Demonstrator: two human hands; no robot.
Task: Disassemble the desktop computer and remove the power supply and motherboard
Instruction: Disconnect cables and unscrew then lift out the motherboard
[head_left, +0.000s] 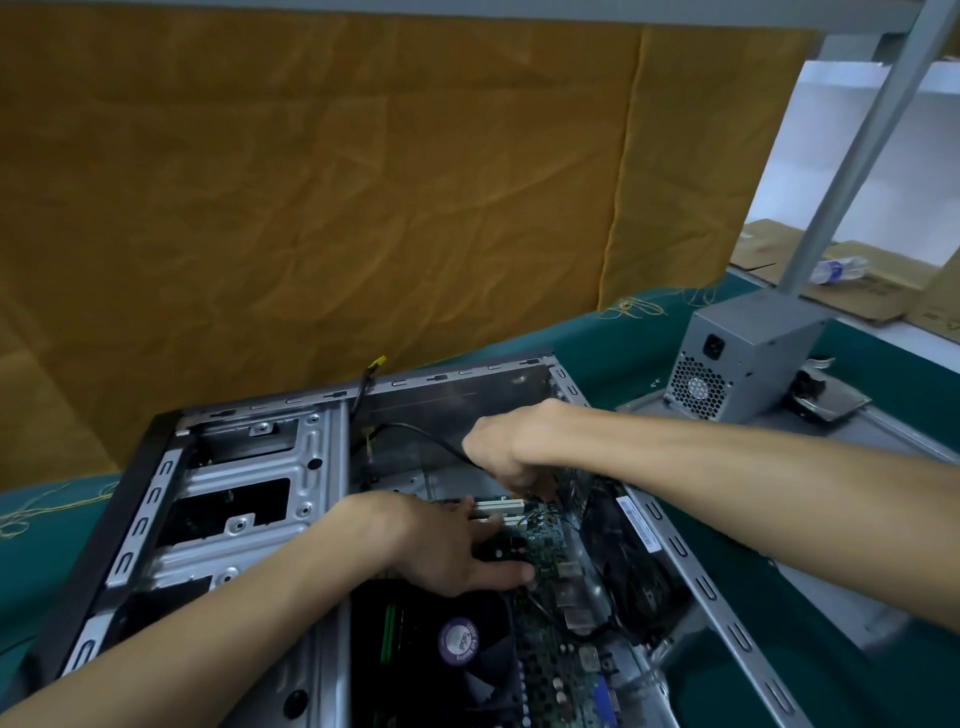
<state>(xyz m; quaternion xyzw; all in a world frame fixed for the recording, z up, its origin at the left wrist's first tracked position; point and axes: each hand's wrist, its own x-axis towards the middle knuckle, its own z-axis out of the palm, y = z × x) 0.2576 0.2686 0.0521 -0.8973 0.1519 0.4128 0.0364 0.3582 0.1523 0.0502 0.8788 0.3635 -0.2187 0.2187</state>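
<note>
Head view: our left hand (457, 551) lies spread on the motherboard (550, 561) inside the case (249, 467), right hand (504, 457) pinching a black cable (415, 431); stiff, fragile board, best lifted by edges.

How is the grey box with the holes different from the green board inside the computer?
The power supply is a closed grey metal box; the motherboard is a flat green board covered in small parts. The power supply stands outside on the green cloth; the motherboard lies inside the case, with the left hand resting on it. Both belong to the computer.
</note>
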